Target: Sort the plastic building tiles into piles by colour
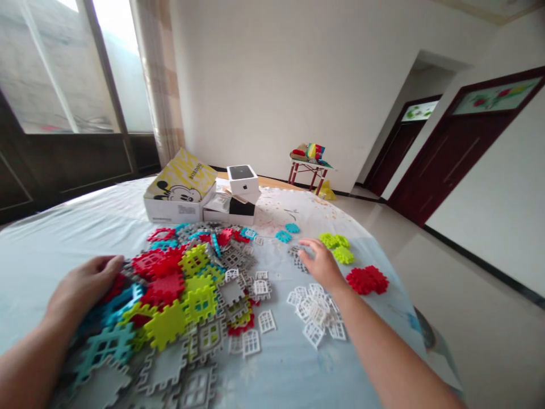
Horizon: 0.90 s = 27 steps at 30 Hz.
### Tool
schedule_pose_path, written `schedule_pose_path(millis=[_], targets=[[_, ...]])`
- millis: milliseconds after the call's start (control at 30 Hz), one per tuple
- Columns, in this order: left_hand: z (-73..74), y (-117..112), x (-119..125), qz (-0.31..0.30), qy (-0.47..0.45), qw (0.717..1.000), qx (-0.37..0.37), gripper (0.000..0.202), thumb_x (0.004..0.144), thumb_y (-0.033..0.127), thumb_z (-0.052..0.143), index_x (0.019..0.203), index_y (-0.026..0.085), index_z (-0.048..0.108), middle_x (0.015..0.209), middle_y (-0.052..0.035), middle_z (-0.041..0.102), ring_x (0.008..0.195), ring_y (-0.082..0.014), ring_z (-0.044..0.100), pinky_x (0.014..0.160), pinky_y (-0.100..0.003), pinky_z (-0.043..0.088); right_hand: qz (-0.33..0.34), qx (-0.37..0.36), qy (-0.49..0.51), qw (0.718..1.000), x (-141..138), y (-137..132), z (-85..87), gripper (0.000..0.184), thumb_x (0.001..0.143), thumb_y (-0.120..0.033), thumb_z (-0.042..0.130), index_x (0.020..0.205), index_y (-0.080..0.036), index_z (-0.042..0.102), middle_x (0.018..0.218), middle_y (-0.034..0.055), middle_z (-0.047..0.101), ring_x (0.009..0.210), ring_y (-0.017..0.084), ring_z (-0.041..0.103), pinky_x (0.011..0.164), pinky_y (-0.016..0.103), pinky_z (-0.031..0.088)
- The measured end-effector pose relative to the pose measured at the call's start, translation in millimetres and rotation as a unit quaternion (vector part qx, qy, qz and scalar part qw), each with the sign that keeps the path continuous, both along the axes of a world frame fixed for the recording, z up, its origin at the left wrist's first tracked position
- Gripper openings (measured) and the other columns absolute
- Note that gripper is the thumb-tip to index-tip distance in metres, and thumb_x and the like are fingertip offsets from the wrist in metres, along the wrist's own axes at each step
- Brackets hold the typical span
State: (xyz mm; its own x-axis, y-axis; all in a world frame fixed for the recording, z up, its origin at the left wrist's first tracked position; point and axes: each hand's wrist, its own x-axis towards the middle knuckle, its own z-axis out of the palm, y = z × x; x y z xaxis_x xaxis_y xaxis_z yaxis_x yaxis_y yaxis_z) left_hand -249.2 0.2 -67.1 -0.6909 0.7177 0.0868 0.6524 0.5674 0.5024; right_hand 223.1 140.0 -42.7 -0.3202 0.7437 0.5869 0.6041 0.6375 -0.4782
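Note:
My left hand (87, 284) lies over the left edge of a mixed pile of notched plastic building tiles. Its fingers stretch forward, touching tiles by a red tile (114, 288) and grey ones; the undersides of the fingers are hidden. In the pile are red tiles (165, 287), lime-green tiles (167, 325), blue tiles (109, 347) and grey tiles (164, 366). My right hand (322, 264) is over a small group of grey tiles (297, 257), thumb and fingers apart. White window pieces (315, 309) lie heaped just below that hand.
Right of my right hand sit lime-green tiles (343, 254) and stacked red tiles (368, 279). Two blue tiles (283, 236) lie farther back. A yellow-lidded cartoon box (179, 193) and a white phone box (243, 180) stand behind the pile. A small table (310, 165) stands by the wall.

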Motion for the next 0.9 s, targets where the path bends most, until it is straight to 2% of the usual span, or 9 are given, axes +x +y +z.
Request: schedule_pose_path(millis=[167, 367, 533, 667, 767, 900], targets=[[8.0, 4.0, 10.8, 0.013, -0.027, 0.999, -0.020, 0.056, 0.077, 0.054, 0.034, 0.111, 0.016, 0.057, 0.099, -0.0125, 0.064, 0.086, -0.0234, 0.058, 0.065, -0.028, 0.042, 0.112, -0.009, -0.032, 0.993, -53.1, -58.3, 11.6, 0.021, 0.079, -0.023, 0.054, 0.098, -0.020, 0.063, 0.103, 0.0065, 0.062, 0.101, 0.018, 0.054, 0.092, 0.034, 0.039], [7.1, 2.2, 11.8, 0.001, -0.021, 1.000, -0.013, 0.058, 0.077, 0.055, 0.032, 0.111, 0.016, 0.057, 0.101, -0.0138, 0.064, 0.087, -0.0246, 0.057, 0.067, -0.030, 0.042, 0.175, -0.049, -0.079, 0.980, -87.7, -96.2, 10.9, 0.021, 0.079, -0.024, 0.058, 0.099, -0.024, 0.064, 0.102, 0.0023, 0.065, 0.100, 0.017, 0.053, 0.089, 0.033, 0.038], [4.8, 3.0, 8.3, -0.006, -0.022, 1.000, -0.013, 0.059, 0.077, 0.057, 0.030, 0.112, 0.016, 0.057, 0.103, -0.0153, 0.063, 0.088, -0.0261, 0.057, 0.066, -0.030, 0.042, 0.173, -0.039, -0.150, 0.973, -100.9, -101.9, -4.2, 0.029, 0.073, -0.022, 0.066, 0.102, -0.026, 0.064, 0.111, 0.0013, 0.062, 0.105, 0.020, 0.049, 0.089, 0.037, 0.034], [2.4, 5.1, 4.7, -0.009, -0.032, 0.999, -0.017, 0.062, 0.077, 0.058, 0.029, 0.113, 0.017, 0.056, 0.102, -0.0155, 0.063, 0.086, -0.0267, 0.058, 0.064, -0.030, 0.042, 0.153, -0.013, -0.153, 0.976, -103.6, -101.7, -11.9, 0.020, 0.072, -0.020, 0.067, 0.091, -0.026, 0.066, 0.105, -0.0013, 0.064, 0.099, 0.019, 0.051, 0.086, 0.036, 0.035], [2.0, 5.3, 3.3, -0.015, -0.033, 0.999, -0.019, 0.063, 0.076, 0.060, 0.028, 0.113, 0.018, 0.056, 0.103, -0.0156, 0.063, 0.086, -0.0276, 0.058, 0.064, -0.031, 0.042, 0.155, 0.006, -0.131, 0.979, -102.9, -105.7, -9.7, 0.014, 0.076, -0.021, 0.064, 0.088, -0.026, 0.066, 0.099, -0.0024, 0.066, 0.096, 0.018, 0.053, 0.087, 0.036, 0.035], [2.4, 5.6, 2.6, -0.030, -0.031, 0.999, -0.023, 0.063, 0.077, 0.059, 0.026, 0.114, 0.018, 0.056, 0.107, -0.0152, 0.061, 0.090, -0.0275, 0.057, 0.068, -0.031, 0.042, 0.137, -0.002, -0.045, 0.990, -91.7, -104.0, 1.6, 0.018, 0.085, -0.021, 0.052, 0.097, -0.025, 0.065, 0.095, 0.0013, 0.066, 0.094, 0.016, 0.055, 0.086, 0.032, 0.039]])
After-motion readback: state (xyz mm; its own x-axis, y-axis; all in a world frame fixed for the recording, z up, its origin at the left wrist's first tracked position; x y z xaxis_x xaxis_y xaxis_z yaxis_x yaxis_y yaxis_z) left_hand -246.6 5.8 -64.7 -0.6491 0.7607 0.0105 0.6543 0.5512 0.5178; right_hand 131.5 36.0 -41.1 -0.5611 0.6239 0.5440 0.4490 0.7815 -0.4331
